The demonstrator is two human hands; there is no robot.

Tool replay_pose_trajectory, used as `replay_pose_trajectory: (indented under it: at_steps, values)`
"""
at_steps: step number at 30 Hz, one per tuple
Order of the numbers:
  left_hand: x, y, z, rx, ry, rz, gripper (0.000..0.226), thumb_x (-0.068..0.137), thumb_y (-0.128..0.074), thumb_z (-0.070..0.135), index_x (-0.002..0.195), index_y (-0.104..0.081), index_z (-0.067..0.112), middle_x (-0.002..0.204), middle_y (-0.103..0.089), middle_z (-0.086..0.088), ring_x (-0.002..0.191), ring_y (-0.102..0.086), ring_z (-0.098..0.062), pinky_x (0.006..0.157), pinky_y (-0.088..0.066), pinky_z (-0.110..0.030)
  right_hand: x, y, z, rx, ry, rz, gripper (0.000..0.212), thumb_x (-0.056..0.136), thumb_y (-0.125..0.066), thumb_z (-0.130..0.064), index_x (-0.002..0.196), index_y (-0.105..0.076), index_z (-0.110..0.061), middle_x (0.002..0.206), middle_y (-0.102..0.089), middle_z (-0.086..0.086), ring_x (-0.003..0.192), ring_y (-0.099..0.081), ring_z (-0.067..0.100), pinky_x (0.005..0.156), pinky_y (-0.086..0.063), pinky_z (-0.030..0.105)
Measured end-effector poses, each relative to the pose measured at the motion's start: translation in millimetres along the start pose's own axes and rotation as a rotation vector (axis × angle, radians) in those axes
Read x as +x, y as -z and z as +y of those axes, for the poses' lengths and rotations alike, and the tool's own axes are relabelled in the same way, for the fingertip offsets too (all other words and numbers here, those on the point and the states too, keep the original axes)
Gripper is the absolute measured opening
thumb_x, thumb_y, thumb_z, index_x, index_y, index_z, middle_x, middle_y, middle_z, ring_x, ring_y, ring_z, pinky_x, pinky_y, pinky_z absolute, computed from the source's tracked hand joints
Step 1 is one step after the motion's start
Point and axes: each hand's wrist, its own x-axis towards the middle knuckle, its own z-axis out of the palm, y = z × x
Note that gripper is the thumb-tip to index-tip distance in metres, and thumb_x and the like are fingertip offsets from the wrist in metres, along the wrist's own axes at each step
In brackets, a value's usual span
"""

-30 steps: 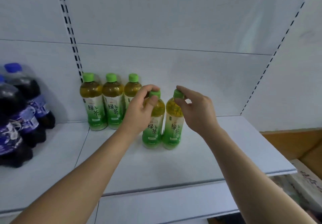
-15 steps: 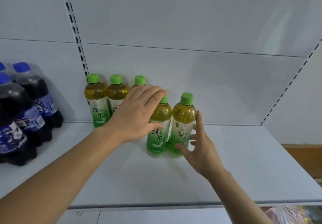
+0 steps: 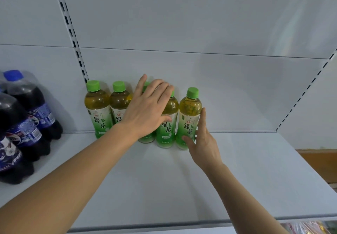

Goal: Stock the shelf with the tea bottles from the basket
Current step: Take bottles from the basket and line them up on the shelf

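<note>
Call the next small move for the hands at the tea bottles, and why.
Probably push the two front tea bottles back level with the back row: they stand upright slightly forward of it, the open left hand over one, the right hand flat against the other, neither gripping.

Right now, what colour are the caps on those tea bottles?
Bright green, clearest in the head view on the rightmost tea bottle's cap.
</note>
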Motion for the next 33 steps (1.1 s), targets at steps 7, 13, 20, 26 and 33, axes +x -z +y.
replay_pose_trajectory:
  at_steps: [7, 13, 20, 26, 33]
  values:
    - [4.4, -10.6, 0.3, 0.034, 0.026, 0.020, 0.106, 0.085, -0.073, 0.069, 0.160, -0.038, 0.004, 0.160, -0.048, -0.013, 0.155, -0.036, -0.032, 0.128, -0.017, -0.067, 14.5, -5.3, -4.8, -0.053, -0.028, -0.029, 0.108, 0.107, -0.063, -0.028, 0.167, 0.027, -0.030, 0.161, -0.052, 0.014, 0.116, -0.068, 0.047, 0.086, -0.057, 0.053]
    - [5.7, -16.3, 0.2, 0.056, 0.028, 0.048, 0.107, 0.083, -0.076, 0.069, 0.159, -0.039, 0.002, 0.160, -0.049, -0.015, 0.154, -0.038, -0.033, 0.127, -0.022, -0.065, 22.4, -5.2, -3.7, -0.059, 0.002, -0.034, 0.107, 0.108, -0.062, -0.028, 0.168, 0.026, -0.027, 0.164, -0.047, 0.016, 0.118, -0.068, 0.045, 0.085, -0.059, 0.053]
    - [6.7, -21.5, -1.0, 0.095, 0.039, 0.057, 0.107, 0.085, -0.075, 0.068, 0.160, -0.037, 0.002, 0.161, -0.048, -0.015, 0.154, -0.038, -0.034, 0.127, -0.021, -0.065, 25.0, -3.0, -3.1, -0.058, 0.004, -0.044, 0.107, 0.107, -0.061, -0.031, 0.167, 0.028, -0.028, 0.168, -0.041, 0.014, 0.130, -0.063, 0.043, 0.093, -0.058, 0.054]
    - [5.9, -22.8, -0.2, 0.117, 0.043, 0.071, 0.105, 0.085, -0.077, 0.065, 0.158, -0.039, 0.001, 0.159, -0.050, -0.017, 0.151, -0.041, -0.036, 0.127, -0.023, -0.065, 25.0, 1.6, -1.3, -0.118, 0.009, -0.028, 0.110, 0.105, -0.064, -0.040, 0.167, 0.027, -0.028, 0.166, -0.042, 0.014, 0.141, -0.055, 0.039, 0.107, -0.054, 0.053]
    - [5.5, -23.6, 0.1, 0.163, 0.021, 0.057, 0.105, 0.088, -0.074, 0.066, 0.159, -0.037, -0.001, 0.158, -0.049, -0.019, 0.151, -0.040, -0.038, 0.128, -0.023, -0.063, 28.3, 6.1, 3.0, -0.220, -0.003, -0.068, 0.114, 0.102, -0.066, -0.045, 0.170, 0.022, -0.021, 0.168, -0.038, 0.011, 0.142, -0.051, 0.037, 0.114, -0.049, 0.052]
